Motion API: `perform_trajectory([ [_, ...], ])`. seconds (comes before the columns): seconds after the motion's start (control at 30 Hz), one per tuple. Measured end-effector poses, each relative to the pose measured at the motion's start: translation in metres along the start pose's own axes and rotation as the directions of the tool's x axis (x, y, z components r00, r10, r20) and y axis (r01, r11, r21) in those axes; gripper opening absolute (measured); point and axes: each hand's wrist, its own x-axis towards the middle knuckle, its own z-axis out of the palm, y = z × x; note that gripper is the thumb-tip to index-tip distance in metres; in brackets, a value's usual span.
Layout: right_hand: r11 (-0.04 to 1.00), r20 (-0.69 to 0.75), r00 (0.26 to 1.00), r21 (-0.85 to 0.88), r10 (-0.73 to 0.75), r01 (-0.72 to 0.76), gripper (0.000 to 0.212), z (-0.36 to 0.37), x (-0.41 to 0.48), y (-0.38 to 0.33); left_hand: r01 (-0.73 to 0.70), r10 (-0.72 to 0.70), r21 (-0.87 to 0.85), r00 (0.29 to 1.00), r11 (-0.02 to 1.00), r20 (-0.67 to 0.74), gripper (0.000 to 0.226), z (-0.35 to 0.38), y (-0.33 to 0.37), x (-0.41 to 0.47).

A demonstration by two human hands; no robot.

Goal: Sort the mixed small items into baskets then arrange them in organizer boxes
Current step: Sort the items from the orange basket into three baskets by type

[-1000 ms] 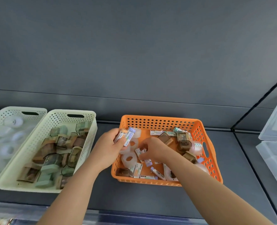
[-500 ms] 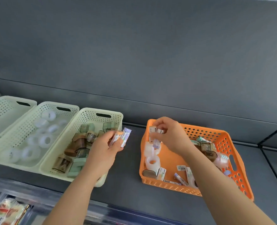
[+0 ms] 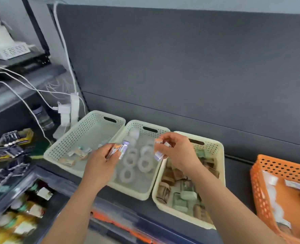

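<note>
Left hand fingers curl round a few small packets; right hand fingers pinch other packets, both held over the middle cream basket of white rings; the orange basket sits well apart to the right on the shelf

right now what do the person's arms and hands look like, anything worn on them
The left hand and right hand are bare: no gloves, and no rings that can be made out through the blur. The left forearm and right forearm are bare too, down to the frame's lower edge, with no sleeve, watch or bracelet in view.
</note>
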Motion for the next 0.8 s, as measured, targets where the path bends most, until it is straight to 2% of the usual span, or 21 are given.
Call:
perform_trajectory([
  [0.23,0.999,0.056,0.998,0.046,0.019,-0.022,0.015,0.123,0.058,-0.014,0.137,-0.144,0.159,0.989,0.978,0.029,0.009,-0.086,-0.08,0.065],
  [0.4,0.985,0.121,0.992,-0.17,-0.021,0.041,0.004,0.181,0.097,-0.011,0.131,-0.179,0.31,0.975,0.942,0.133,0.008,-0.098,-0.117,0.099],
  [0.53,0.891,0.249,0.968,-0.435,-0.022,0.132,0.01,0.203,0.114,-0.006,0.125,-0.204,0.416,0.968,0.901,0.149,0.007,-0.095,-0.131,0.111],
  [0.6,0.817,0.295,0.956,-0.55,-0.001,0.171,0.024,0.205,0.118,-0.004,0.113,-0.193,0.43,0.97,0.896,0.146,0.021,-0.094,-0.133,0.112],
  [0.7,0.754,0.266,0.964,-0.632,-0.007,0.18,0.038,0.194,0.114,-0.007,0.06,-0.132,0.487,0.984,0.871,0.116,0.036,-0.094,-0.126,0.109],
  [0.8,0.711,0.207,0.978,-0.682,-0.034,0.169,0.039,0.168,0.095,-0.011,-0.116,0.075,0.539,0.992,0.834,0.098,0.031,-0.088,-0.109,0.103],
])
